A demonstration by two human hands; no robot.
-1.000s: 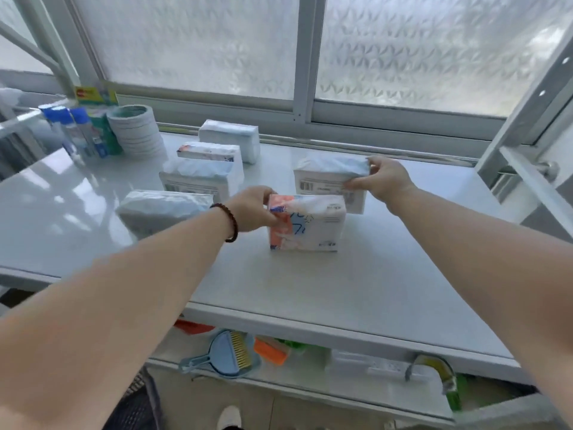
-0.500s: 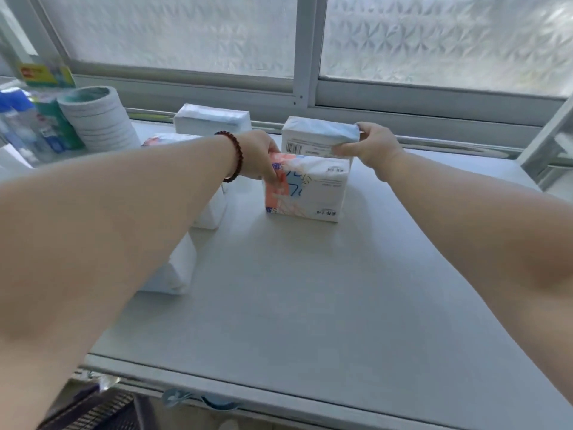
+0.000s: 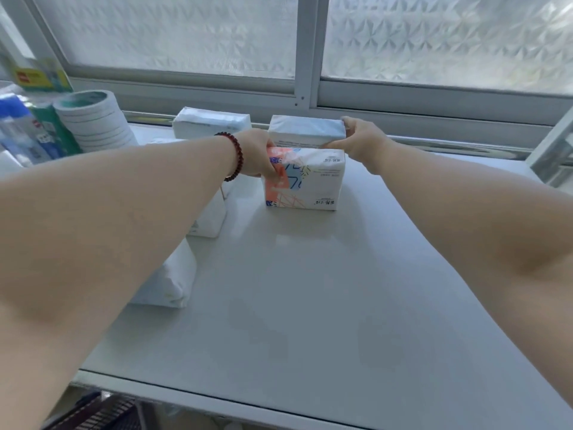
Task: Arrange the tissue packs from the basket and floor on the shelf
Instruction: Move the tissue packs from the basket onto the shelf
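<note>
- White shelf (image 3: 310,305) under a frosted window (image 3: 434,38), carrying several tissue packs.
- Left hand (image 3: 255,155), bead bracelet (image 3: 235,156) at the wrist, fingers closed on the left end of the patterned pack (image 3: 305,178), orange and blue print, standing upright near the back.
- Right hand (image 3: 361,141), fingers wrapped around the right end of the plain pack (image 3: 307,131), sitting just behind and above the patterned one, touching it; cannot tell whether resting on the shelf or on that pack.
- Further white pack (image 3: 212,122) at the back left by the window rail.
- Two more white packs (image 3: 173,280) on the left, partly hidden under the left forearm.
- Stack of tape rolls (image 3: 93,119) and bottles (image 3: 18,131) at the far left.
- Dark basket (image 3: 102,414) below the front edge.
</note>
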